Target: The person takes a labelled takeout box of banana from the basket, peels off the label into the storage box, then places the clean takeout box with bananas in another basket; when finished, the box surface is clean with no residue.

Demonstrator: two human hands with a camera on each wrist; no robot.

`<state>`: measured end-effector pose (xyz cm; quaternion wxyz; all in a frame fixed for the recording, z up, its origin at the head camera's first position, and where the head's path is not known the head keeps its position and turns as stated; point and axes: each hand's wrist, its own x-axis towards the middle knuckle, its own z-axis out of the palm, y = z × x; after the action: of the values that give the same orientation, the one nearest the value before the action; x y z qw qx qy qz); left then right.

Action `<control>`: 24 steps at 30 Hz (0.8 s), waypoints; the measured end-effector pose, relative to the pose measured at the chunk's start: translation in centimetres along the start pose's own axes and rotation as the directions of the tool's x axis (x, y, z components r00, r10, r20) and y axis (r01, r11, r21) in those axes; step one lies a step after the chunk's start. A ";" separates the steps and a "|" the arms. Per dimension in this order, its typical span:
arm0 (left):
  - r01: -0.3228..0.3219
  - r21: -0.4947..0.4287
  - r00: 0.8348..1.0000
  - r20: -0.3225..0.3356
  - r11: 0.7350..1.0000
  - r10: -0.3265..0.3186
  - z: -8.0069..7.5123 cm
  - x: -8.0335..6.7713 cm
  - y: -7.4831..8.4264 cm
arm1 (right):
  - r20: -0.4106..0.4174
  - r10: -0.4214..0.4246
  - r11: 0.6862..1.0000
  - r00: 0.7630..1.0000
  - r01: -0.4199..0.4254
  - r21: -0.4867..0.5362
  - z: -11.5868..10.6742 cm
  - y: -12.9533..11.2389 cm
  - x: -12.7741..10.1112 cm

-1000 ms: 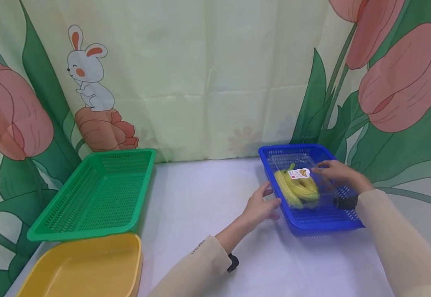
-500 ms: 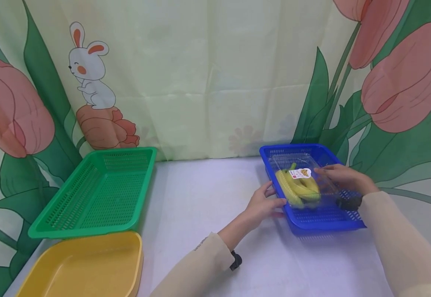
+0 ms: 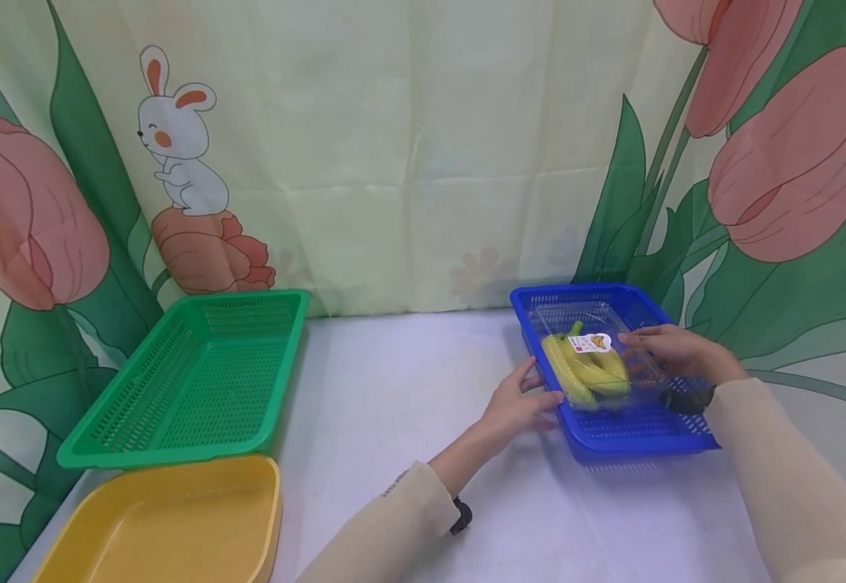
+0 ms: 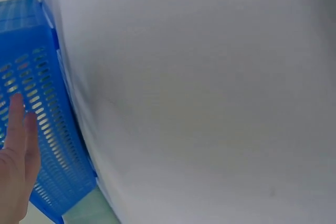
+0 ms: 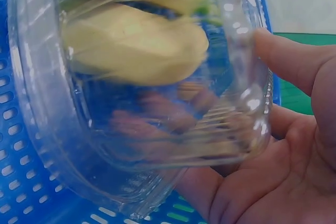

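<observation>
— What does the head view show?

— A blue basket (image 3: 615, 429) sits near the right edge of the worktop (image 3: 393, 389). Inside it lies a clear box (image 3: 597, 360) of bananas (image 3: 583, 372) with a white label on top. The right hand (image 3: 673, 352) curls its fingers round the box's right side. The left hand (image 3: 517, 405) rests with straight fingers against the basket's left wall. At the left edge stand a green basket (image 3: 189, 380) and, nearer the front corner, a yellow tray (image 3: 167, 522).

— And the left wrist view?

— The left hand (image 4: 16, 171) lies flat on the slotted side of the blue basket (image 4: 37, 124), fingers straight, with the pale worktop (image 4: 210, 103) beside it.

— The right wrist view?

— The right hand (image 5: 273, 156) cups the clear box (image 5: 131, 87), thumb on its rim and fingers seen through the plastic beneath; the bananas (image 5: 136, 45) lie inside, above the blue basket (image 5: 26, 182).
</observation>
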<state>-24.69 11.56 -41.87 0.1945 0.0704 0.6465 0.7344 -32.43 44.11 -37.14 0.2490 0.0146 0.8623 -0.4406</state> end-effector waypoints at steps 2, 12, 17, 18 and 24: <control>-0.008 0.026 1.000 0.004 1.000 0.008 -0.1 -0.1 -0.2 | 0.001 0.000 1.000 1.000 0.000 0.024 0.0 0.0 0.0; -0.013 0.100 1.000 0.010 0.995 0.012 -0.2 -0.2 -0.8 | 0.010 -0.006 0.999 1.000 0.005 0.054 -0.1 0.3 0.1; -0.014 0.086 1.000 0.024 0.996 0.012 -0.2 -0.4 -0.8 | 0.009 -0.007 0.999 1.000 0.006 0.046 -0.2 0.2 -0.2; -0.014 0.065 0.999 0.032 0.998 0.012 -0.1 -0.4 -0.8 | 0.008 -0.007 0.999 1.000 0.007 0.045 -0.3 0.1 -0.2; -0.008 -0.071 0.998 0.066 0.997 0.012 0.0 -0.5 -0.8 | -0.019 -0.013 0.999 1.000 0.013 0.040 -0.3 -0.4 -0.7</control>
<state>-24.05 11.48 -42.57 0.2143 0.0910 0.6131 0.7550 -32.05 44.21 -36.38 0.2378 0.0181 0.8556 -0.4594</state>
